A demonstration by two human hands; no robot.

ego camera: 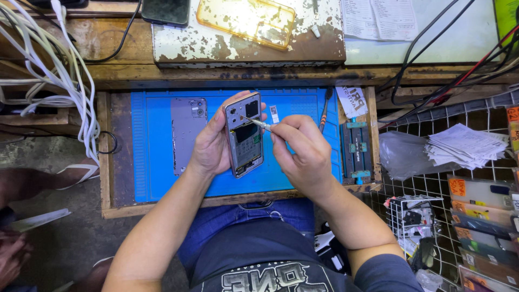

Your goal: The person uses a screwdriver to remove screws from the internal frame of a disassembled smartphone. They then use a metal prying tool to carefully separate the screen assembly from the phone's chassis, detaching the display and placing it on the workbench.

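My left hand [210, 145] grips an opened smartphone [244, 135], back cover off, its inner boards and camera holes showing. It is held upright over the blue work mat [157, 162]. My right hand [303, 151] pinches metal tweezers [258, 124], whose tips touch the upper middle of the phone's inside. The removed purple back cover [186, 132] lies flat on the mat to the left of my left hand.
A yellowed clear phone case [246, 19] and a dark phone [165, 11] lie on the worn shelf behind. White cables [65, 75] hang at left. A screwdriver [324, 108] and a metal fixture [356, 148] sit on the mat's right side. A wire rack [459, 178] holds papers and packaged goods.
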